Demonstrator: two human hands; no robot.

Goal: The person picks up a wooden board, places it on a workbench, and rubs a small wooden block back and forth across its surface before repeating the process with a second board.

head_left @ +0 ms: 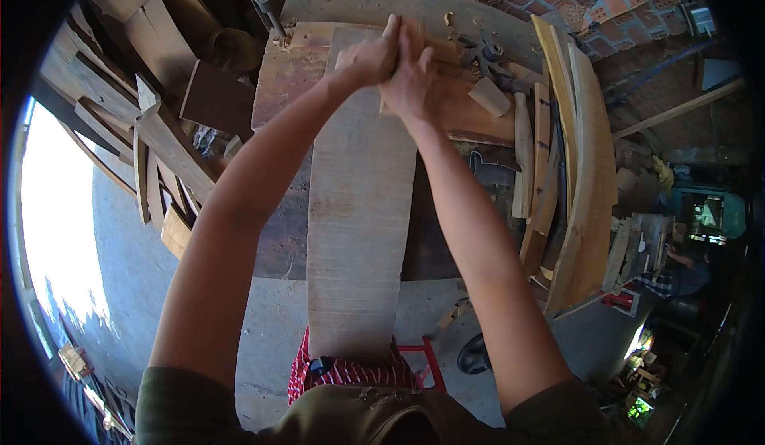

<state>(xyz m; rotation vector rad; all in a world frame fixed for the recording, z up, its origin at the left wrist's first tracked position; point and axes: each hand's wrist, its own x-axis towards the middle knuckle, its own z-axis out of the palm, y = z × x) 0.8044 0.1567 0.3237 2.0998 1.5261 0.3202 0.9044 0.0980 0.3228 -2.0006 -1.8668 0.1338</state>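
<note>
A long, wide wooden board [358,198] lies on the workbench [275,86] and reaches back to my body. Both arms stretch forward to its far end. My left hand [373,58] is closed there, its fingers bent and a thumb pointing up. Close beside it, my right hand [410,78] is bent over the board's right edge, its fingers slightly blurred. Whatever the two hands may hold is hidden behind the fingers.
Wood pieces lean in a pile at the left [163,138]. Long curved planks [586,158] stand at the right. A small wood block [489,97] and metal tools [488,58] lie right of my hands. A red stool [433,365] is below. Another person [689,274] is far right.
</note>
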